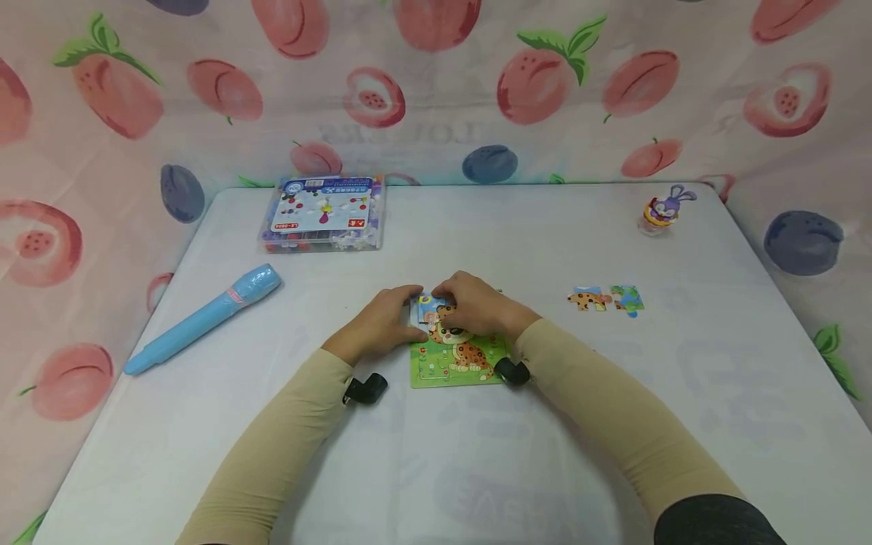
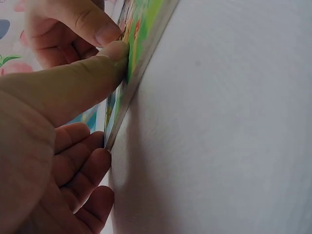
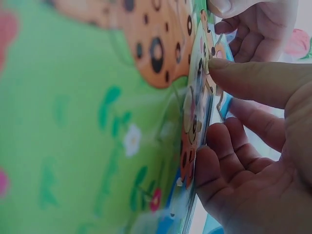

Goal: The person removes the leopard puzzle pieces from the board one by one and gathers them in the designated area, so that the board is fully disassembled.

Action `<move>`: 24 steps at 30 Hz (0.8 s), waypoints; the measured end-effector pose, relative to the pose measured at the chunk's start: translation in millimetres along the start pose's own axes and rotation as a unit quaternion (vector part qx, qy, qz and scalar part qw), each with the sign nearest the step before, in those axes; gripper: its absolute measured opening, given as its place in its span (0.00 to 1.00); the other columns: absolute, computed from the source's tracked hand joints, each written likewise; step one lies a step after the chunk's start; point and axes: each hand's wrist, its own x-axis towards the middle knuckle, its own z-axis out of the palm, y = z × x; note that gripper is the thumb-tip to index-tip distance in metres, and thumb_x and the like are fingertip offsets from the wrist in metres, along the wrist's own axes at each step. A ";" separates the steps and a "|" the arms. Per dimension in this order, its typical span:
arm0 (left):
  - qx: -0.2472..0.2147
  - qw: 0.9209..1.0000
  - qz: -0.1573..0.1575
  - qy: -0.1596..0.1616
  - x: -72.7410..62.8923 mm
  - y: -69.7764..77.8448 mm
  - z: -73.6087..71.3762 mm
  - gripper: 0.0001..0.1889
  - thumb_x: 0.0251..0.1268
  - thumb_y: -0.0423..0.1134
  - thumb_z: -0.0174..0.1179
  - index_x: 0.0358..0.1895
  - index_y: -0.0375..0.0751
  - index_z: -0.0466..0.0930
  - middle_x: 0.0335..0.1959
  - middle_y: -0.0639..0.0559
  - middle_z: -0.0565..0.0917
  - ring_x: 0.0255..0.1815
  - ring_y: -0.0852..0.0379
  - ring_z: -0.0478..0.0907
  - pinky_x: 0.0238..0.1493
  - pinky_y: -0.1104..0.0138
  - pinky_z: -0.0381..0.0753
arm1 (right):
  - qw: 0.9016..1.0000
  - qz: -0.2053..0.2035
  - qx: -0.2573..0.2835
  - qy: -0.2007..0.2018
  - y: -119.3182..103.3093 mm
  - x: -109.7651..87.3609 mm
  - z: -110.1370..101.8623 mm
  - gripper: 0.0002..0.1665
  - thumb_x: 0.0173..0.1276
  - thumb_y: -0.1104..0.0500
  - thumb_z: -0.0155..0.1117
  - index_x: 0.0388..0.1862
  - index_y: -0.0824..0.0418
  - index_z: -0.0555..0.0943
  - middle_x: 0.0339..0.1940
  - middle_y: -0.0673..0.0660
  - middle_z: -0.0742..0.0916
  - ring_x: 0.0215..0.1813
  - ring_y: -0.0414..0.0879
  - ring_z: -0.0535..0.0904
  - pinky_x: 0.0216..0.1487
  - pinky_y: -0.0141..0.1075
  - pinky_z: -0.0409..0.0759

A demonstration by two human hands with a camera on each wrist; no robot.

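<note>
A small jigsaw puzzle board (image 1: pixel 432 368) with a spotted leopard on green grass lies on the white table. My left hand (image 1: pixel 378 325) holds it at its left side, the thumb on the top face and the fingers at the far-left edge. Over the upper part of the board, my right hand (image 1: pixel 480 304) pinches a puzzle piece (image 3: pixel 220 97) between thumb and forefinger. That piece shows spots and a blue edge and stands slightly raised from the board. Two loose puzzle pieces, one orange spotted (image 1: pixel 587 300) and one green and blue (image 1: pixel 627 298), lie to the right.
At the back left sits a clear plastic box (image 1: pixel 320 212) with a printed label. A long light blue wrapped object (image 1: pixel 204 319) lies at the left. A purple rabbit-eared figurine (image 1: pixel 662 210) stands at the back right. Fruit-print cloth (image 1: pixel 436 98) hangs behind the table.
</note>
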 end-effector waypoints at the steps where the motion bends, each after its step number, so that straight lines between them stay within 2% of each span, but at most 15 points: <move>1: 0.000 1.000 0.001 0.000 0.0 0.0 0.1 0.45 0.58 0.43 0.74 0.75 0.31 0.60 0.71 0.37 0.69 0.72 0.41 0.63 0.73 0.52 0.61 | 1.000 0.000 0.002 0.001 0.0 -0.3 0.2 0.32 0.67 0.58 0.67 0.69 0.65 0.74 0.58 0.59 0.75 0.54 0.49 0.72 0.61 0.42 0.73; 6: 0.002 1.000 0.004 0.003 -0.3 -0.2 0.2 0.45 0.58 0.43 0.74 0.75 0.31 0.60 0.71 0.37 0.68 0.72 0.40 0.63 0.73 0.53 0.60 | 1.000 -0.007 0.005 0.007 -0.4 -1.6 0.5 0.32 0.66 0.60 0.67 0.68 0.64 0.74 0.57 0.58 0.76 0.53 0.49 0.72 0.59 0.42 0.74; 19: 0.008 1.000 0.003 0.003 -1.3 1.1 0.3 0.45 0.59 0.43 0.74 0.75 0.32 0.60 0.70 0.37 0.70 0.71 0.41 0.65 0.72 0.53 0.62 | 0.999 -0.024 -0.042 0.006 -3.1 -5.3 0.1 0.31 0.69 0.57 0.65 0.69 0.65 0.73 0.58 0.59 0.76 0.52 0.49 0.73 0.57 0.41 0.74; 24: 0.010 1.000 0.008 0.004 -0.9 0.4 0.5 0.44 0.59 0.43 0.74 0.75 0.31 0.61 0.69 0.37 0.71 0.70 0.41 0.66 0.72 0.53 0.63 | 0.998 -0.030 -0.061 0.012 -1.2 -9.3 -3.9 0.31 0.69 0.56 0.65 0.68 0.66 0.75 0.60 0.60 0.78 0.56 0.51 0.75 0.61 0.44 0.74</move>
